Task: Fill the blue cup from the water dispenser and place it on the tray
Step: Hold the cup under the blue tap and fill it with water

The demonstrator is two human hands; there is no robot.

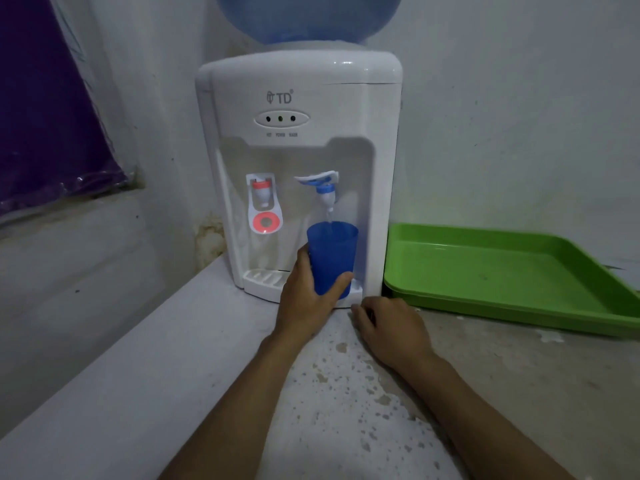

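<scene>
The left hand [304,299] grips the cup [331,258], which stands upright under the blue tap [323,188] with a thin stream running into it. The right hand [388,332] rests loosely curled and empty on the counter [346,393], between cup and tray [502,275]. The tray lies to the cup's right, so the likely carry is rightward, with the cup's axis kept vertical.

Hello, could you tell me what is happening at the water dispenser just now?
A person is filling a blue cup at the dispenser. The left hand has the cup in its grip under the blue tap, whose lever is up, and a thin stream runs in. The right hand rests on the counter, holding nothing. The green tray waits to the right.
</scene>
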